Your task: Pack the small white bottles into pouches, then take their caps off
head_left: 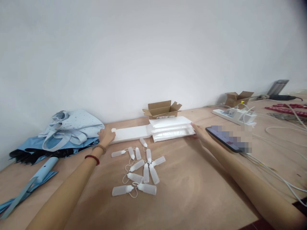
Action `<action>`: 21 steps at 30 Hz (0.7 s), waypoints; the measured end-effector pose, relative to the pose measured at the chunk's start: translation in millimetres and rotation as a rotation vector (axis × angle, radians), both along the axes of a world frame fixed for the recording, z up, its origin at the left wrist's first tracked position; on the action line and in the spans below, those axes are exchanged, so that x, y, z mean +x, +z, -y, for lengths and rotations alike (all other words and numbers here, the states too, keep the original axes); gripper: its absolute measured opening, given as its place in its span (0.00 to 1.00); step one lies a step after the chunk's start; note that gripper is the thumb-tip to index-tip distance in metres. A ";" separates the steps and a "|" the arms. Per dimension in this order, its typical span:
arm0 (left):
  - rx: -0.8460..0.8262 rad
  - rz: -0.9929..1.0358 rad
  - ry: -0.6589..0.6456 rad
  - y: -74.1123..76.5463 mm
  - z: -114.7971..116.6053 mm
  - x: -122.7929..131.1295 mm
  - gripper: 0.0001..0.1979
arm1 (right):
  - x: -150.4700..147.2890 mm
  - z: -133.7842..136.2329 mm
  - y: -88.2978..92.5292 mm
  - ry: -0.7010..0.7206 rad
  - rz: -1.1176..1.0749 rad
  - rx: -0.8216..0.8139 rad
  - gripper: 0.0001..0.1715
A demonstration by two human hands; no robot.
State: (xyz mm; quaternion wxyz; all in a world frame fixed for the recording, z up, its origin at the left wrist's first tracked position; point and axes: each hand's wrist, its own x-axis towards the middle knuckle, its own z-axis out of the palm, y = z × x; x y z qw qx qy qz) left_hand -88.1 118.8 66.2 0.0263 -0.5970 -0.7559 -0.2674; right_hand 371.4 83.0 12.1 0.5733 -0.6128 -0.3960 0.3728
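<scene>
Resting the left hand [106, 137], half-curled, at the flat white box [131, 133], twelve o'clock from the bottles [133, 177], and the right hand [198, 131], partly open, against the white packets [171, 128], between one and two. Cannot tell if gripping; cannot make out right fingertips.

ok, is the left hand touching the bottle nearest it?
Apart. The head view shows bare tabletop between the left hand and that bottle.
</scene>
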 end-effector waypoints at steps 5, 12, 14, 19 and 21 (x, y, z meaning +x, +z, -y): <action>0.333 -0.166 -0.505 25.6 16.7 93.8 0.23 | 0.2 -0.8 5.2 -0.014 -0.154 -0.063 0.20; -0.012 -0.314 -0.766 3.0 22.2 198.9 0.46 | -1.1 9.5 11.5 0.072 -0.286 -0.100 0.15; -0.014 -0.297 -0.728 -10.3 22.1 205.2 0.46 | -6.9 13.1 14.2 0.152 -0.333 -0.051 0.14; 0.014 -0.250 -0.710 -15.0 31.5 200.2 0.38 | -17.1 19.1 21.4 0.224 -0.443 0.171 0.22; 0.029 -0.224 -0.713 -9.5 40.2 196.2 0.37 | -20.3 22.2 24.2 0.249 -0.453 0.256 0.27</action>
